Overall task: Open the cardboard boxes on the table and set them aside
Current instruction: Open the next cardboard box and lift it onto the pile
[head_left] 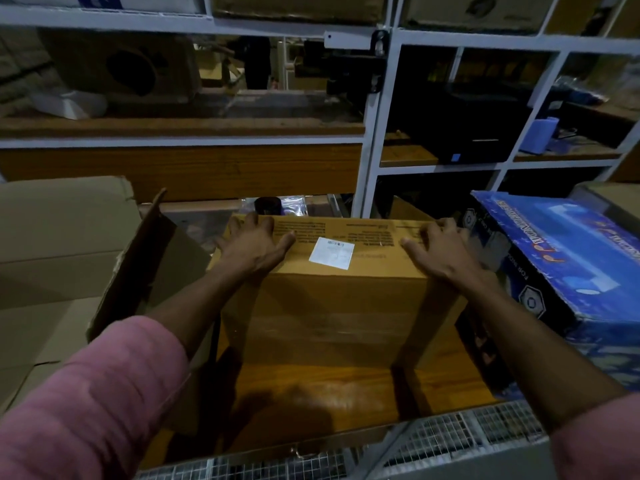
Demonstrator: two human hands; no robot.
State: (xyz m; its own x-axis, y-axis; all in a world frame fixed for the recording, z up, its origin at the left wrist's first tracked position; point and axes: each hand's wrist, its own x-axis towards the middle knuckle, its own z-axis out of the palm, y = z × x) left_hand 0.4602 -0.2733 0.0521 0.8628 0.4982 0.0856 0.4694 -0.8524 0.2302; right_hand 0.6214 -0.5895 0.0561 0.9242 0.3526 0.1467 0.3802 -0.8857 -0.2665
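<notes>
A closed brown cardboard box (339, 306) stands on the wooden table (311, 386) in the middle of the view, with a white label (331, 252) on its top and clear tape across its front. My left hand (254, 242) lies on the top's left part with fingers spread, fingertips at the far edge. My right hand (438, 245) rests on the top's right part, its fingers bent over the far right corner. Both sleeves are pink.
A large opened cardboard box (65, 258) with a raised flap fills the left. A blue printed box (568, 265) leans at the right. White metal shelving (372, 133) with more boxes stands behind. A wire mesh edge (450, 441) runs along the near side.
</notes>
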